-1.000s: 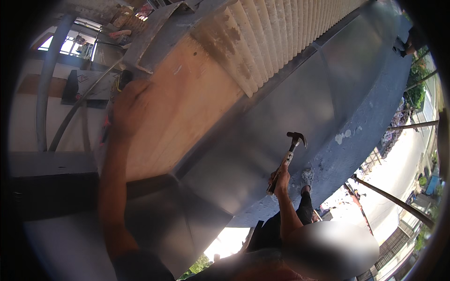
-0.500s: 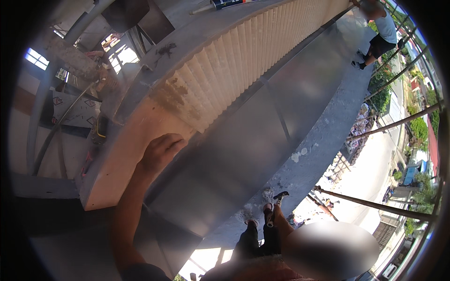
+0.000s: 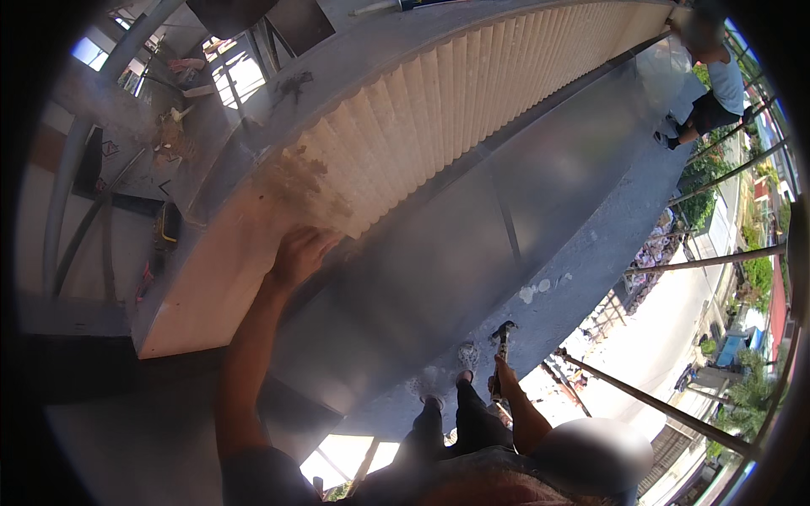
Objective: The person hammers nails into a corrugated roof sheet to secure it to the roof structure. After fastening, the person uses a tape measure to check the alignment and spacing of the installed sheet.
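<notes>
My left hand has its fingers curled together against the pale plywood panel, right by the lower end of a cream fluted strip; whatever it may hold is hidden. A long, smooth grey metal surface runs below the strip. Low on the right, my right hand grips a claw hammer by its handle, head up, down beside my legs over the rough grey ledge.
A co-worker crouches at the far right end of the ledge. Scaffold poles stand outside, with street and rubble below. At upper left are curved pipes, a tube and a yellow-black tool.
Since a second ago my left hand has moved right and down to beside the fluted strip's end, and the hammer has dropped lower. The view has shifted, showing more of the co-worker.
</notes>
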A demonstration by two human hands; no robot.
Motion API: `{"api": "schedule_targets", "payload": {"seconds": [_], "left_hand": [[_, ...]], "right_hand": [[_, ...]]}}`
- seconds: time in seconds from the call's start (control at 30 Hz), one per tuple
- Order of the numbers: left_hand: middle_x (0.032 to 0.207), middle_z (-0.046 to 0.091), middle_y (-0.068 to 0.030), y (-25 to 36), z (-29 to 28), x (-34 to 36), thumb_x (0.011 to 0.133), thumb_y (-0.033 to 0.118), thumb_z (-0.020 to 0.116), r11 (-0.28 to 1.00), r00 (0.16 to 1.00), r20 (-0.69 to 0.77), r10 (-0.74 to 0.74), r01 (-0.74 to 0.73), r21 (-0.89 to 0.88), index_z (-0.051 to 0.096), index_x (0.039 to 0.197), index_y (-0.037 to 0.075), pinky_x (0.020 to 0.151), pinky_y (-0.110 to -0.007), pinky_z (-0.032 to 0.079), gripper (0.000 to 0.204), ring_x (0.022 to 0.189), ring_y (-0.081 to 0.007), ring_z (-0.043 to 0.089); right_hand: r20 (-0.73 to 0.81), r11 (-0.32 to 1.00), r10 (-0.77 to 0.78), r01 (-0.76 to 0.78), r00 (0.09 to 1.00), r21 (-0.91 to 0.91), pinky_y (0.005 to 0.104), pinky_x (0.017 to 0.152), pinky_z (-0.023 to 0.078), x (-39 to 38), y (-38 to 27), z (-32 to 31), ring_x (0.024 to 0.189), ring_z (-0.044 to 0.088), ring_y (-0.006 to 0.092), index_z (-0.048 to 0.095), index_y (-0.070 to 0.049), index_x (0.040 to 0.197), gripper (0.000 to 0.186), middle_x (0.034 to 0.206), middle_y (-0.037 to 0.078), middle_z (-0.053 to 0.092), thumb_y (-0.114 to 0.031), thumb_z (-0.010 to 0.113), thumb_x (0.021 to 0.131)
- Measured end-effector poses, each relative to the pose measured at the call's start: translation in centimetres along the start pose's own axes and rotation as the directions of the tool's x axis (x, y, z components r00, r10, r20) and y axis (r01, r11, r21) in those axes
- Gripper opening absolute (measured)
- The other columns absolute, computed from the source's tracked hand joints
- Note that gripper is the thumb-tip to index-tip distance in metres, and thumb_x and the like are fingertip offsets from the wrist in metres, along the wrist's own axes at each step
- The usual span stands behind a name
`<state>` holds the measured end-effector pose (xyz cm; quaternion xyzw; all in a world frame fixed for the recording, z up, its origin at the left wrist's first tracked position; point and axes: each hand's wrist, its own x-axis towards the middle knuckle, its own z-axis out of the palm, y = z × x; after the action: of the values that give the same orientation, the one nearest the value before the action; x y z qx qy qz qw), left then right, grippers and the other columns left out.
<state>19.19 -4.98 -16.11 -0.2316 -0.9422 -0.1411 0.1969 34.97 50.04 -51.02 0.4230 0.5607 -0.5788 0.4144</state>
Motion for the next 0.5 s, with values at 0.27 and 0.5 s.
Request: {"api": "schedule_targets", "payload": {"seconds": [0.27,0.5], "left_hand": [[0.100,0.075,-0.0090,0.9,4.0,-1.1,0.100,0.018,0.068,0.303,0.532,0.028,-0.847,0.524,-0.796,0.068,0.109,-0.001,0.079,-0.030,0.057,0.021,0.086,-0.0160,0.071],[0.105,0.074,-0.0051,1.4,5.8,-3.1,0.094,0.019,0.075,0.804,0.779,-0.235,-0.582,0.506,-0.314,0.074,0.105,0.009,0.084,-0.031,0.050,0.014,0.093,-0.0150,0.064]], "right_hand": [[0.054,0.995,0.094,-0.095,0.994,0.021,0.0374,0.043,0.046,2.1,5.2,3.9,0.045,0.054,0.0226,0.052,-0.011,0.091,0.055,0.058,0.007,0.050,-0.064,0.064,0.090],[0.050,0.984,0.164,-0.167,0.985,0.062,0.0354,0.044,0.046,2.7,8.6,6.1,0.045,0.055,0.0204,0.054,-0.012,0.093,0.056,0.059,0.005,0.051,-0.066,0.064,0.090]]}}
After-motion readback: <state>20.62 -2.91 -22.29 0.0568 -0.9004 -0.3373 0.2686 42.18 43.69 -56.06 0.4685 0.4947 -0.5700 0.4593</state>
